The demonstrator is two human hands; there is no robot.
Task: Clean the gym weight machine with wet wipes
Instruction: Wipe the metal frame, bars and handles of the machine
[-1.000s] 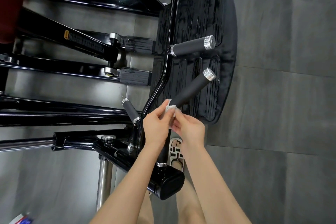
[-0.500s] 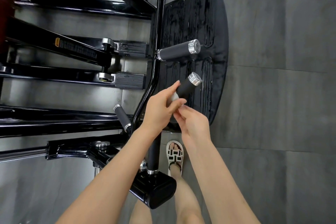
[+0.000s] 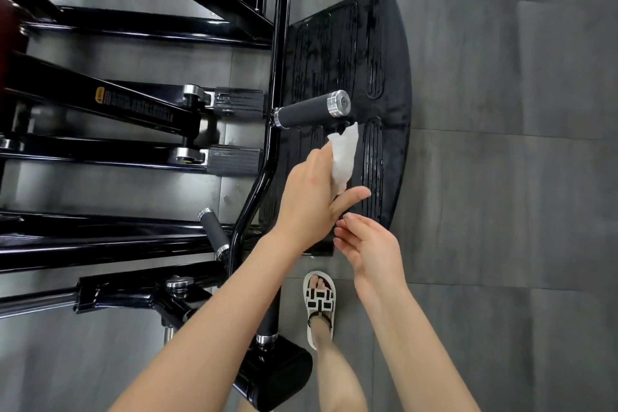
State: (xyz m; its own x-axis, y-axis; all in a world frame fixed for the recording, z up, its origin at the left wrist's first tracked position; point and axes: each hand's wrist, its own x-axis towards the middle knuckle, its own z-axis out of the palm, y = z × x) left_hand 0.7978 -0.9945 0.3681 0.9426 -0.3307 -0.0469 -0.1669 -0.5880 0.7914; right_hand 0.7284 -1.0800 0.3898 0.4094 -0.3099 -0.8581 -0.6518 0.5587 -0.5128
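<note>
The black gym weight machine [image 3: 277, 60] fills the left and middle of the view. One grey foam grip [image 3: 311, 114] with a silver end cap sticks out to the right over the ribbed black footplate [image 3: 384, 77]. Just below it, my left hand [image 3: 311, 197] grips a white wet wipe [image 3: 344, 157]. The wipe is wrapped over the end of a second angled grip, which it hides almost fully. My right hand [image 3: 371, 247] hovers a little below and to the right, fingers relaxed and holding nothing.
My foot in a black-and-white sandal [image 3: 319, 301] stands on the grey tiled floor [image 3: 501, 177] beside the footplate. A short grip [image 3: 214, 231] and a black padded block [image 3: 277, 375] lie near my left forearm. Black frame bars cross the left side.
My left hand slid the wipe along the angled grip out to its end cap. My right hand let go of the wipe and drew back, open.
</note>
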